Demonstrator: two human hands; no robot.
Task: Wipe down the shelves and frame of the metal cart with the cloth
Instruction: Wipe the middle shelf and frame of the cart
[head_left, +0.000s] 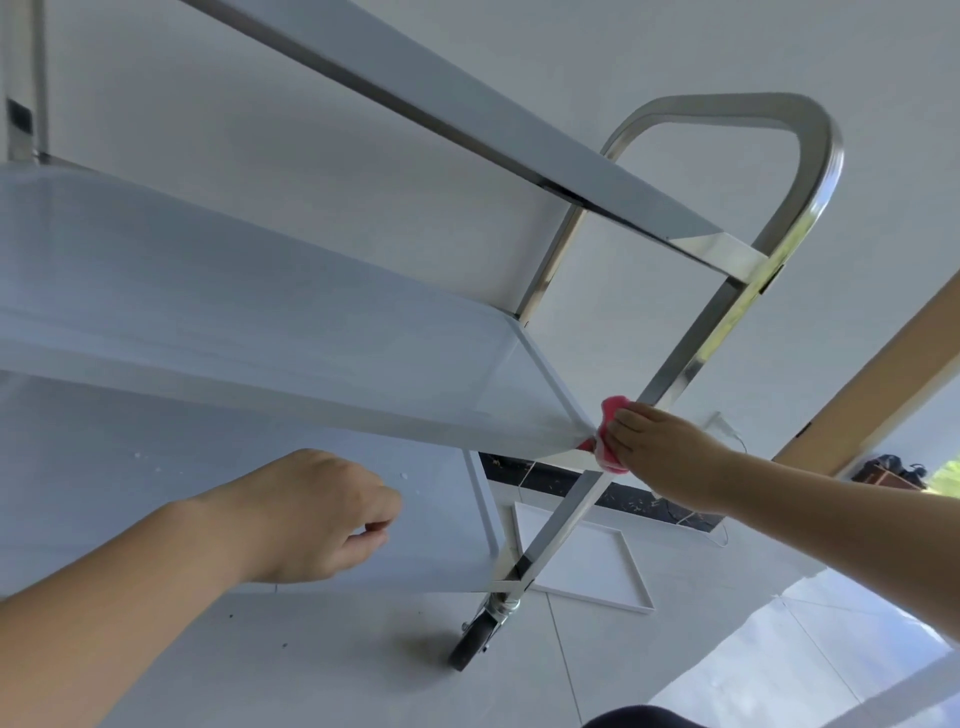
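Pressing a pink cloth (609, 435) against the upright post (670, 379) of the metal cart (519, 218), the right hand (662, 449) sits just where the corner of the middle shelf (260, 322) meets the frame; its fingers lie fairly straight over the bunched cloth, so the grip is flat and pushing rather than wrapped round it, and how the thumb lies cannot be told. Only the edges of the cloth show, above and below the fingers. The left hand (311, 514) hovers in front of the bottom shelf (156, 467) with its fingers curled loosely inward, holding nothing. Above, the top shelf (467, 98) runs across to the looped handle (779, 119) at the cart's right end. One black wheel (475, 642) stands on the pale tiled floor (363, 665). A flat white tray (587, 566) lies on the floor just beyond the post, near a dark strip along the wall's foot.
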